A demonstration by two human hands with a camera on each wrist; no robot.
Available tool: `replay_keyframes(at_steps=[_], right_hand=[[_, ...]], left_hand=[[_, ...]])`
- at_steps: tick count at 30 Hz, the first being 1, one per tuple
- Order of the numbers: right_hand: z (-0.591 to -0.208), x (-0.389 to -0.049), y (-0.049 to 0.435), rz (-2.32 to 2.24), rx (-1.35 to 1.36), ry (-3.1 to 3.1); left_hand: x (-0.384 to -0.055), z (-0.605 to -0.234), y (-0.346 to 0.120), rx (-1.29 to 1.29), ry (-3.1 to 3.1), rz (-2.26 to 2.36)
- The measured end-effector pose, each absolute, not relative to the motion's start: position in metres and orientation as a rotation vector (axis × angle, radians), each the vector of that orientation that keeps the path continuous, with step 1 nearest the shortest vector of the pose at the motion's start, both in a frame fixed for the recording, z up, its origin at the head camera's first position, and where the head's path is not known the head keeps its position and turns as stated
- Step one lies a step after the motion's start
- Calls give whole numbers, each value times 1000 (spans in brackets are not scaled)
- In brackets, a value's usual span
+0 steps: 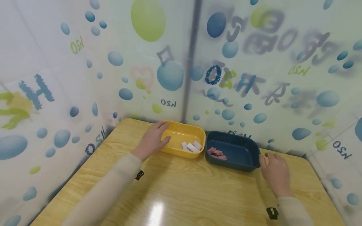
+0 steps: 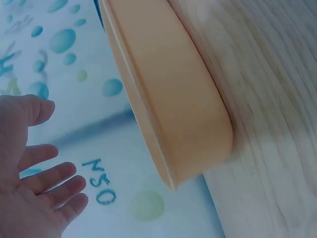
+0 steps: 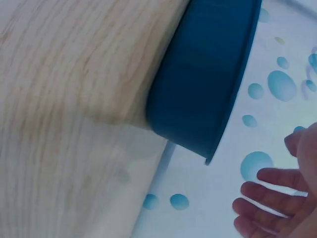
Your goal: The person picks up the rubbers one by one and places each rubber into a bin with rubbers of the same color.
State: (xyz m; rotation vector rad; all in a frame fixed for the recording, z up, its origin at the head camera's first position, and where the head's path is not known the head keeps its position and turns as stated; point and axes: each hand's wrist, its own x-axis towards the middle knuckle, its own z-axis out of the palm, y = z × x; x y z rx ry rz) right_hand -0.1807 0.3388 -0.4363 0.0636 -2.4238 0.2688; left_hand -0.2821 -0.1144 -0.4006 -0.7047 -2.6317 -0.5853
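Observation:
A yellow plastic basin (image 1: 178,136) sits near the back of the table, with several small white blocks (image 1: 193,147) in its right part. Right beside it stands a dark blue basin (image 1: 238,154), where several small pink pieces (image 1: 217,153) lie at the left end. My left hand (image 1: 152,138) hovers at the yellow basin's left end; its fingers are loosely bent and hold nothing. In the left wrist view, a gap shows between that hand and the yellow wall (image 2: 183,94). My right hand (image 1: 276,172), also holding nothing, is off the blue basin's right end with relaxed fingers.
Both basins rest on a wooden table (image 1: 192,191), close to its back edge. Printed curtains or panels (image 1: 246,84) with blue and green dots rise behind the table and at its sides. A small black strap piece (image 1: 272,213) shows below the right wrist.

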Motion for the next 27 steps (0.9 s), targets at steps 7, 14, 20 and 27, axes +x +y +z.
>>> replay_keyframes(at_steps=[7, 14, 20, 27], right_hand=[[-435, -184, 335, 291, 205, -2320], [-428, -182, 329, 311, 203, -2440], [-426, -180, 328, 373, 201, -2566], [-426, -180, 335, 420, 185, -2700]], left_hand=[[-283, -402, -136, -655, -2601, -570], [-286, -407, -148, -633, -2566, -547], [-284, -411, -159, -608, -2618, -528], [-287, -422, -171, -579, -2692, -515]])
